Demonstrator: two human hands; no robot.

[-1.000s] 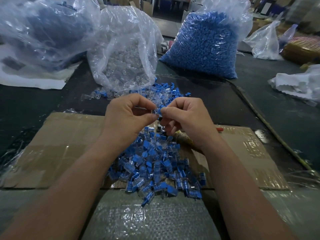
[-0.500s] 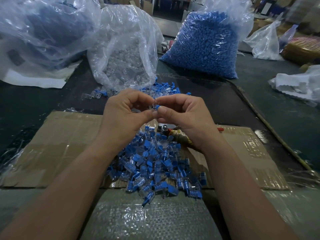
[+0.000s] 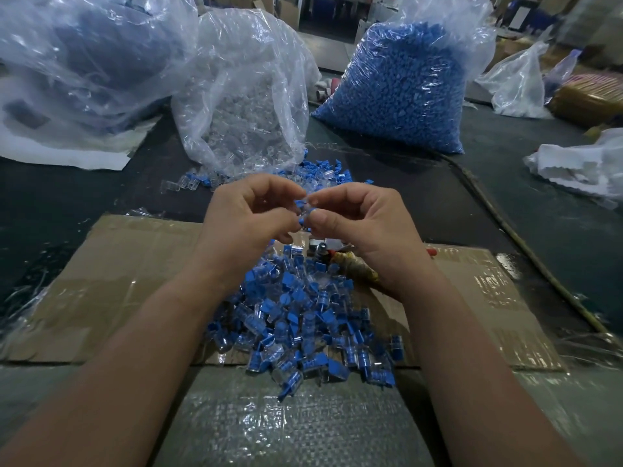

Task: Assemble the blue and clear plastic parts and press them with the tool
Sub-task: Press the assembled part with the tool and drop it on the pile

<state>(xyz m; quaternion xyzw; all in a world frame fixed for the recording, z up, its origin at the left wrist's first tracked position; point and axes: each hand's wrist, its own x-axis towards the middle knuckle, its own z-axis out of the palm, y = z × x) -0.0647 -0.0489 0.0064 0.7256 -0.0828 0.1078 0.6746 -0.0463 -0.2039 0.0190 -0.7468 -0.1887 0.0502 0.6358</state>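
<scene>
My left hand (image 3: 249,220) and my right hand (image 3: 364,224) meet above the cardboard, fingertips pinching one small blue and clear plastic part (image 3: 304,213) between them. Below my wrists lies a heap of assembled blue and clear parts (image 3: 303,318). The pressing tool (image 3: 350,264), with a yellowish wrapped handle and a metal head, lies on the cardboard under my right hand, partly hidden. Loose blue and clear pieces (image 3: 323,173) lie just beyond my hands.
A flattened cardboard sheet (image 3: 111,274) covers the dark table. Behind stand an open bag of clear parts (image 3: 242,106), a bag of blue parts (image 3: 401,89) and a big bag at far left (image 3: 74,62). White crumpled plastic (image 3: 580,163) lies right.
Both hands have risen slightly and drawn closer at the fingertips, with the small part now turned between thumbs and forefingers. The heap and the tool have not moved.
</scene>
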